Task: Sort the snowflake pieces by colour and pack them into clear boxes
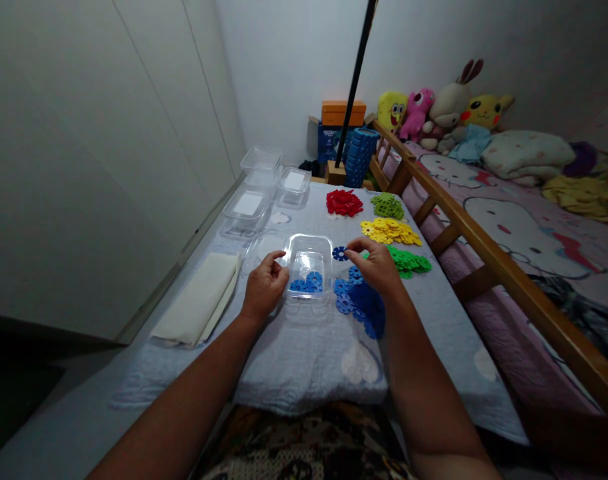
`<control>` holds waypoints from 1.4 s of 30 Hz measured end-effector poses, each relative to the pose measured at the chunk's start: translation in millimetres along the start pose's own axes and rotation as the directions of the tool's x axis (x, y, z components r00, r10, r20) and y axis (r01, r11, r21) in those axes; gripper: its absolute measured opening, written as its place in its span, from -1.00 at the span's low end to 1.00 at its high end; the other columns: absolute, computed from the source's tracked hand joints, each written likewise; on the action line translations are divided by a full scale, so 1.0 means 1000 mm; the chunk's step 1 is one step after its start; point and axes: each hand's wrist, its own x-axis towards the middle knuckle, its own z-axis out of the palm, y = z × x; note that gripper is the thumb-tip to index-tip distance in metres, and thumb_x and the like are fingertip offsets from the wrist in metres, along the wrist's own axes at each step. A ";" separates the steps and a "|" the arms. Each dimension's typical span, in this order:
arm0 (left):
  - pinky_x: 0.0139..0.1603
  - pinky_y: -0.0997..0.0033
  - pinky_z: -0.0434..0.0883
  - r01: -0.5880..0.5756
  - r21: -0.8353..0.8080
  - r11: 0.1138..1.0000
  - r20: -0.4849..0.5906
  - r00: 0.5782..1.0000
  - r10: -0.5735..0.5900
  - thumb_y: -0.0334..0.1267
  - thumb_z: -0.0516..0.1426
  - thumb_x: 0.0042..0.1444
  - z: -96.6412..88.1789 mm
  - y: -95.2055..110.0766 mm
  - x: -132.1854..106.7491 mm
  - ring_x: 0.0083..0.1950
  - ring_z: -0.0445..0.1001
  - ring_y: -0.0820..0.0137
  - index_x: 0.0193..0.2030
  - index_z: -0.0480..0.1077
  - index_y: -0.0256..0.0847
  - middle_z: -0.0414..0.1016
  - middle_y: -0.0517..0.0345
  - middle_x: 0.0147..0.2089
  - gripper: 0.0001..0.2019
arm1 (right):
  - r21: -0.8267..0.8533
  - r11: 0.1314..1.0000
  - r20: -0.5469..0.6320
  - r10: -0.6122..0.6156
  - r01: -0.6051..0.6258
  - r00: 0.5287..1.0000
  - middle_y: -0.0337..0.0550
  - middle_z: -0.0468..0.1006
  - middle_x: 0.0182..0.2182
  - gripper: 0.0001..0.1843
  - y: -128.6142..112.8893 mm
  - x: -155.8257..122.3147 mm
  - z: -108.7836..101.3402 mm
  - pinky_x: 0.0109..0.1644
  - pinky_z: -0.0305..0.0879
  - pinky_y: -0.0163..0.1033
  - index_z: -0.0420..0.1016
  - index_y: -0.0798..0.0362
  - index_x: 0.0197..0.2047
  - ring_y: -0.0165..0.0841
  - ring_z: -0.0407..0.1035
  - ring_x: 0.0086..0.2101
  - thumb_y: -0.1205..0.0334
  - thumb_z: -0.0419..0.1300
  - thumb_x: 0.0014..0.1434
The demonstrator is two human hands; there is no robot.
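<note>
My right hand (374,263) is closed, thumb and forefinger pinching a dark blue snowflake-shaped building disc (339,253) just right of the clear plastic container (309,239). Several blue discs (308,283) lie inside this container, toward its near side. At its left rim is my left hand (267,285), thumb and forefinger apart, the other fingers curled; whether the fingertips press on the rim is hard to tell. Below my right hand a pile of blue snowflake discs (361,303) spreads over the cloth, partly covered by the hand and its shadow.
Piles of green (409,261), yellow (391,231), light green (387,205) and red (344,203) discs line the right and far side. Clear containers (247,205) stand back left, near a folded cream cloth (199,300). A wooden bed rail (484,267) borders the right.
</note>
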 end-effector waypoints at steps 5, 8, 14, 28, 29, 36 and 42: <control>-0.31 0.43 0.32 0.001 0.005 1.000 -0.013 1.000 -0.001 -0.15 0.12 0.12 0.000 -0.001 0.001 -0.44 0.35 0.44 0.13 0.46 -0.27 0.34 0.30 -0.45 -0.54 | -0.239 0.963 0.181 -0.084 0.127 0.980 -0.09 0.61 -0.12 -0.88 -0.032 -0.003 0.022 0.29 0.01 0.07 0.65 -0.02 -0.21 -0.19 0.34 0.02 0.27 0.26 0.24; -0.31 0.43 0.32 0.006 -0.007 1.000 -0.007 1.000 -0.006 -0.13 0.13 0.12 0.001 -0.003 0.002 -0.44 0.35 0.44 0.15 0.45 -0.28 0.35 0.30 -0.45 -0.52 | -0.346 0.922 0.237 -0.094 0.174 0.967 -0.06 0.53 0.08 -0.89 -0.036 -0.004 0.033 0.36 -0.16 0.19 0.68 -0.04 -0.24 -0.10 0.20 0.17 0.26 0.28 0.23; -0.31 0.44 0.31 -0.007 -0.024 1.000 0.007 1.000 0.007 -0.11 0.13 0.14 0.001 -0.005 0.001 -0.45 0.33 0.45 0.14 0.46 -0.28 0.32 0.32 -0.47 -0.53 | -0.426 0.885 0.273 -0.073 0.188 0.959 -0.09 0.40 0.29 -0.85 -0.028 -0.002 0.042 0.39 -0.34 0.36 0.70 -0.06 -0.26 0.02 0.00 0.32 0.25 0.26 0.22; -0.37 0.45 0.28 0.031 -0.055 0.998 0.027 0.999 -0.030 -0.08 0.15 0.11 0.002 -0.005 0.002 -0.47 0.31 0.45 0.14 0.47 -0.28 0.30 0.33 -0.49 -0.51 | -0.374 0.923 0.162 -0.034 0.093 0.986 -0.02 0.39 0.28 -0.78 -0.012 -0.002 0.009 0.35 -0.04 0.18 0.69 -0.05 -0.12 -0.03 0.08 0.29 0.27 0.21 0.26; -0.37 0.45 0.28 0.036 -0.057 0.998 0.029 0.999 -0.034 -0.08 0.15 0.10 0.002 -0.005 0.002 -0.47 0.31 0.45 0.14 0.47 -0.28 0.30 0.33 -0.49 -0.50 | -0.375 0.924 0.155 -0.015 0.072 0.988 -0.01 0.42 0.25 -0.79 -0.009 -0.002 0.001 0.33 0.00 0.13 0.69 -0.04 -0.13 -0.05 0.12 0.26 0.27 0.21 0.27; -0.40 0.45 0.24 0.085 -0.063 0.994 0.045 0.996 -0.082 -0.04 0.15 0.10 0.002 -0.007 0.003 -0.51 0.28 0.45 0.18 0.45 -0.31 0.24 0.38 -0.55 -0.44 | -0.541 0.841 0.320 0.193 0.012 0.927 -0.03 0.51 -0.01 -0.80 0.005 -0.023 -0.033 0.12 0.15 -0.03 0.68 -0.06 -0.14 -0.06 0.28 0.05 0.19 0.36 0.13; -0.47 0.46 0.17 0.123 -0.131 0.984 0.065 0.991 -0.115 -0.02 0.16 0.07 0.002 -0.007 0.003 -0.55 0.20 0.47 0.18 0.45 -0.33 0.18 0.41 -0.57 -0.42 | -0.632 0.773 0.369 0.237 0.056 0.899 0.00 0.51 -0.02 -0.67 0.007 -0.041 -0.024 0.06 0.15 -0.06 0.65 -0.07 -0.07 -0.05 0.28 0.02 0.16 0.43 0.06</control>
